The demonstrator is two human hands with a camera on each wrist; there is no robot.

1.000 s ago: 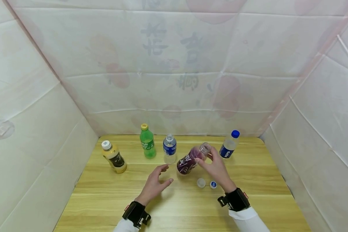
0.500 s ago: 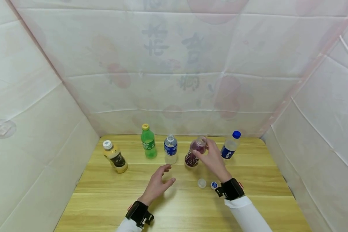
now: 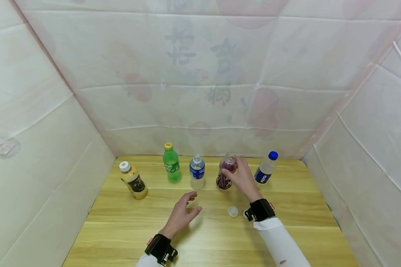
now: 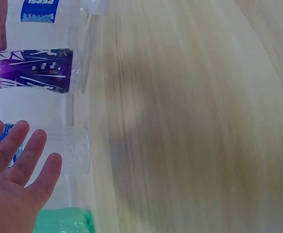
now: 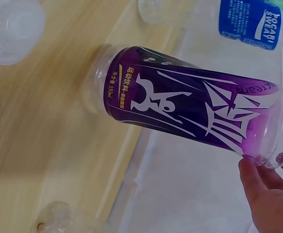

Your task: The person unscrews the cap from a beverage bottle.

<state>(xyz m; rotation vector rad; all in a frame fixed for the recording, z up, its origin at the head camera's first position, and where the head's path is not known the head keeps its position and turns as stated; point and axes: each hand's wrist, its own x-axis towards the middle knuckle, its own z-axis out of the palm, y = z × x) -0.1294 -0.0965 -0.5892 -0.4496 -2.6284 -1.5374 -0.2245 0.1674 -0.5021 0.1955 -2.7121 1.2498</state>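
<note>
My right hand (image 3: pixel 242 180) grips a purple-labelled, uncapped drink bottle (image 5: pixel 175 99) near its shoulder, thumb on one side and fingers on the other. The bottle stands upright at the table's back, its base at the wood. My left hand (image 3: pixel 180 215) hovers over the table with fingers spread and holds nothing. Just beyond it stands an uncapped bottle with a blue label (image 3: pixel 197 172). A translucent cap (image 3: pixel 232 211) lies in front of the purple bottle. Another small cap (image 3: pixel 245 214) is partly covered by the right wrist strap.
On the left stand a yellow drink bottle (image 3: pixel 133 180) with a white cap and a green bottle (image 3: pixel 171 163) with a yellow cap. A blue-capped Pepsi bottle (image 3: pixel 265 168) is right of the right hand. Fabric walls (image 3: pixel 200 107) rise behind the wooden table (image 3: pixel 214 244).
My right hand has carried the tilted purple bottle back and rightward, bringing it upright in line with the others. The left hand has hardly moved. The right wrist now covers part of the small cap.
</note>
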